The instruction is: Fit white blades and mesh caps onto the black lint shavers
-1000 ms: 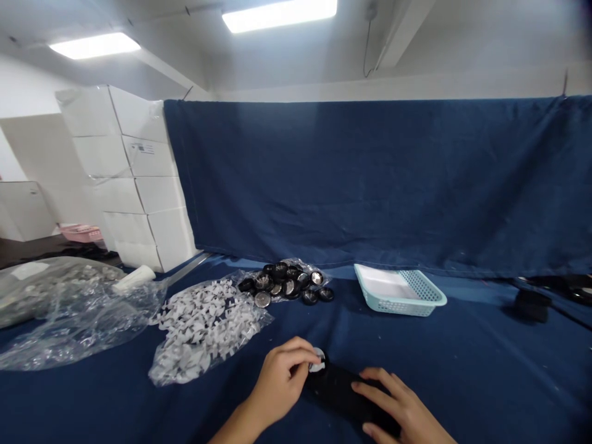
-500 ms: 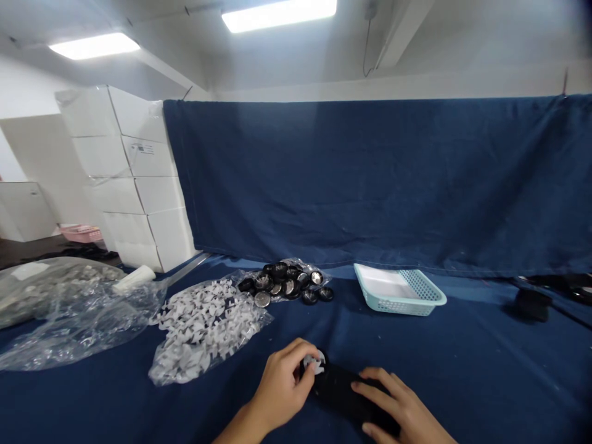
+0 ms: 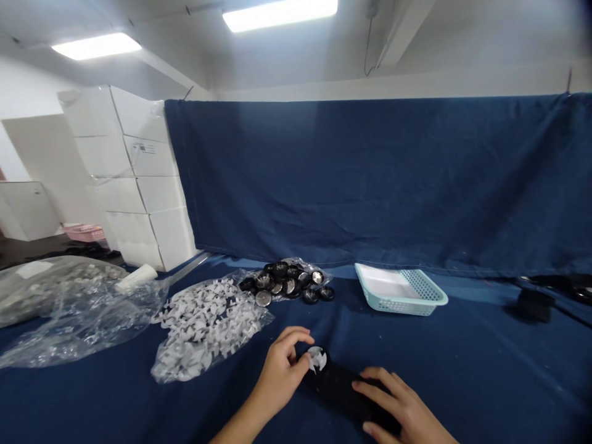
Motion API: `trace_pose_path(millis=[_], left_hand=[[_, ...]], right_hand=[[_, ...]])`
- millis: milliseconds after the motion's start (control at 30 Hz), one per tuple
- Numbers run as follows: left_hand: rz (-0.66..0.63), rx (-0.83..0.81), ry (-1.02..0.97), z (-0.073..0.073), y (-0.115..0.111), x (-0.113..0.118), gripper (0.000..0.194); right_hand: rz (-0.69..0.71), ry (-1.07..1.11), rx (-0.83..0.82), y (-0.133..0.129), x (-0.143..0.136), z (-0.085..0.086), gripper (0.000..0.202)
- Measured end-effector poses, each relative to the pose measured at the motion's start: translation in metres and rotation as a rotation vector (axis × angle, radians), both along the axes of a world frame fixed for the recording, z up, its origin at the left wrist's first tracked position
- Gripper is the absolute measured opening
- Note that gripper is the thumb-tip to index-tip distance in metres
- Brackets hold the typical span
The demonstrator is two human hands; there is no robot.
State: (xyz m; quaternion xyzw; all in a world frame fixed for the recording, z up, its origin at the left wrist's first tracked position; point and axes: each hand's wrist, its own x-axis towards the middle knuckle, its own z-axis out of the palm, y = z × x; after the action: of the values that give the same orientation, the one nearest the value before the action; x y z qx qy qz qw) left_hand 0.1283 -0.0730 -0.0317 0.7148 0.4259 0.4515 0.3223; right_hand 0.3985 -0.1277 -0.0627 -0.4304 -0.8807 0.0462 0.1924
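Note:
In front of me lies a long black piece (image 3: 341,388) with a round end, dark against the cloth; its exact kind is hard to make out. A white plastic part with fin-like tabs (image 3: 317,359) sits in that round end. My left hand (image 3: 283,370) is beside it, index finger lifted and thumb apart from it, the thumb tip at the white part's left edge. Across the other end of the black piece, my right hand (image 3: 398,404) grips it, fingers on the far side and thumb on the near side.
Many similar white parts (image 3: 208,327) lie on a clear plastic bag to the left. Behind is a pile of black round caps (image 3: 290,287). A light-blue basket (image 3: 407,306) stands at the back right, a black object (image 3: 534,305) farther right. White boxes (image 3: 171,237) are stacked back left.
My left index finger and thumb have opened off the white part, which now shows uncovered in the round end. The right hand keeps its place on the black piece.

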Motion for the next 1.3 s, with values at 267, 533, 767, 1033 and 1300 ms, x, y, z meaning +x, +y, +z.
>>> trace_pose_path(millis=[267,533,767,1033,1300], left_hand=[[0.112,-0.346,-0.164,-0.002,0.002,0.007,0.026],[0.092,-0.527,-0.116,-0.003,0.003,0.009,0.033],[0.043,-0.577,-0.031,0.009,-0.008,0.009,0.036],[-0.058,-0.616,-0.03,0.003,-0.005,0.001,0.045],[-0.082,-0.282,0.125,0.017,-0.01,-0.006,0.044]], right_hand=[[-0.02,-0.084,-0.003,-0.001,-0.002,0.0,0.047],[0.002,-0.103,0.073,0.0,0.0,-0.004,0.049],[-0.005,-0.143,0.09,0.0,0.0,-0.006,0.05],[-0.015,-0.151,0.096,0.0,-0.001,-0.003,0.05],[-0.01,-0.141,0.073,0.0,-0.002,-0.003,0.048]])
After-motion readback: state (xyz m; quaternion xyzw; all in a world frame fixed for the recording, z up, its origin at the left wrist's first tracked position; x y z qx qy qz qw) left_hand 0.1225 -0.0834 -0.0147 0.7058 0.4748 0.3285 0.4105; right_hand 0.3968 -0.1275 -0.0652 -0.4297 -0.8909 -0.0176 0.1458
